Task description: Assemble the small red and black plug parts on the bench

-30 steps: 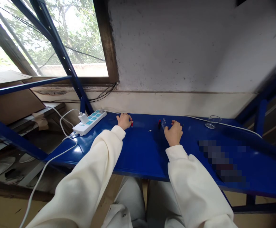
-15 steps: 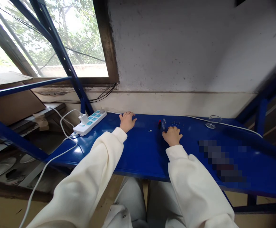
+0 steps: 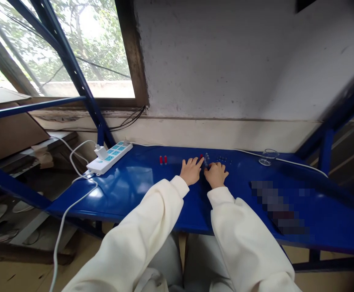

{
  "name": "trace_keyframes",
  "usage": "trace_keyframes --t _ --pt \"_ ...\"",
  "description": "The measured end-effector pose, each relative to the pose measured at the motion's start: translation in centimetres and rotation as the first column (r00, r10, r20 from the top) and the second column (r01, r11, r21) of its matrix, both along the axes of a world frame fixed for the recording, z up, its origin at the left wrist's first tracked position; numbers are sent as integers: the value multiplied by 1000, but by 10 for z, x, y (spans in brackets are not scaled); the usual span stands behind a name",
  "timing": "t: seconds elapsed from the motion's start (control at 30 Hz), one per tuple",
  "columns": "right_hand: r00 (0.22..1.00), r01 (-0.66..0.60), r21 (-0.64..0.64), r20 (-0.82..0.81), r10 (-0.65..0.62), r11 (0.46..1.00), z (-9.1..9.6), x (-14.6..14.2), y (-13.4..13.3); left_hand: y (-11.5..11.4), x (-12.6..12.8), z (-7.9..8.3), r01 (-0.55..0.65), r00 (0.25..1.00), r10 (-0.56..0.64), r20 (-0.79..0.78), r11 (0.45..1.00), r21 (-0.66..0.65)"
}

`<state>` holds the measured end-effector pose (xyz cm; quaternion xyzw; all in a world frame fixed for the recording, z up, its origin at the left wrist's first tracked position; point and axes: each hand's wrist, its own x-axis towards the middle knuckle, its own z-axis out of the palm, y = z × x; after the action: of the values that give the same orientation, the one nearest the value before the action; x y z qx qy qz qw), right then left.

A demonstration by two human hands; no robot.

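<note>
Both my hands rest side by side on the blue metal shelf (image 3: pixel 146 190). My left hand (image 3: pixel 191 170) lies with its fingers stretched toward a small cluster of red and clear pieces (image 3: pixel 204 158); it holds nothing that I can see. My right hand (image 3: pixel 216 174) sits just right of it with the fingers curled down by the same cluster; what they touch is hidden. Two small red pieces (image 3: pixel 163 159) stand alone on the shelf to the left. A row of tiny dark pieces (image 3: pixel 223 159) lies just beyond my right hand.
A white power strip (image 3: pixel 110 157) with blue sockets and a white cable (image 3: pixel 70 202) lies at the shelf's left end. A small clear glass dish (image 3: pixel 266 156) stands at the back right, by a thin white wire along the wall. Blue rack struts rise on both sides.
My left hand left the two red pieces standing at the left and moved right, beside my right hand at the cluster. My right hand drew back slightly. The view shifted a little.
</note>
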<state>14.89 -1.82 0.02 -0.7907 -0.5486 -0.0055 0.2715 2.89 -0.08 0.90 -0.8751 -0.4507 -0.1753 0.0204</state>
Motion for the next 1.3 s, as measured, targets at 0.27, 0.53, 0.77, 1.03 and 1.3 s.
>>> trace_keyframes --t 0.27,0.53,0.77,1.03,1.3 --pt "999 36 -65 5 -36 997 2 -1 7 2 11 6 -51 999 51 1 988 144" --pt "999 42 -64 24 -40 997 -4 0 11 -3 -5 10 -178 957 154 248 981 76" --pt "999 37 -15 5 -37 999 -11 5 19 -11 -29 0 -244 751 215 624 969 -40" --pt "1000 -1 115 3 0 993 -24 10 25 -10 -31 -4 -212 645 187 741 975 -61" --pt "956 -262 195 182 228 945 -13 0 14 -13 -31 0 -220 622 167 765 975 -34"
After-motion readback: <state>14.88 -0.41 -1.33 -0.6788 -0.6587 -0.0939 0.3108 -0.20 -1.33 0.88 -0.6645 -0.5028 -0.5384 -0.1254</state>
